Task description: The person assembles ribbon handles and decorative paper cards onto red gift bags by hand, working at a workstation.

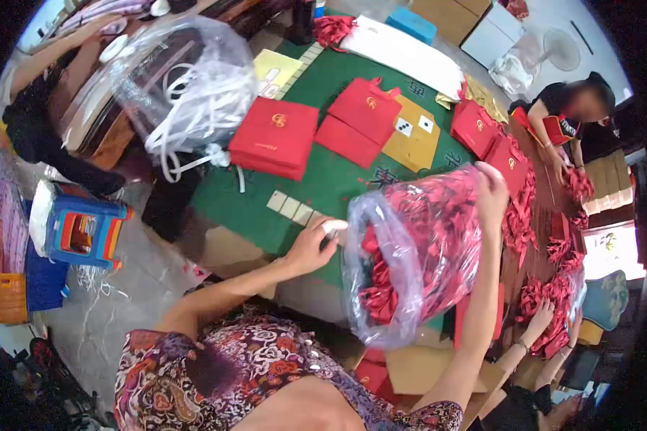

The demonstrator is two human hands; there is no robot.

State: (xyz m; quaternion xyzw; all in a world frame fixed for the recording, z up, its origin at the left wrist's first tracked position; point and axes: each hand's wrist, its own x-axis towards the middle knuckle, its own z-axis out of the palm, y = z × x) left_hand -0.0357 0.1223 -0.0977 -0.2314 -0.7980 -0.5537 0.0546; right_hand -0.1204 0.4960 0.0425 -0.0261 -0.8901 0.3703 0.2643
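Holding clear bag: right hand; left hand over Chinese-lettered tabletop.

Single head-worn view, taken from above the wearer's dark floral-patterned top and directed forward and down. The field is very wide, its outlines bowed, its corners dark. The clear plastic bag of red pieces lies at close range near the centre; the green table surface extends beyond it; the pale round fan marks the far background, upper right.
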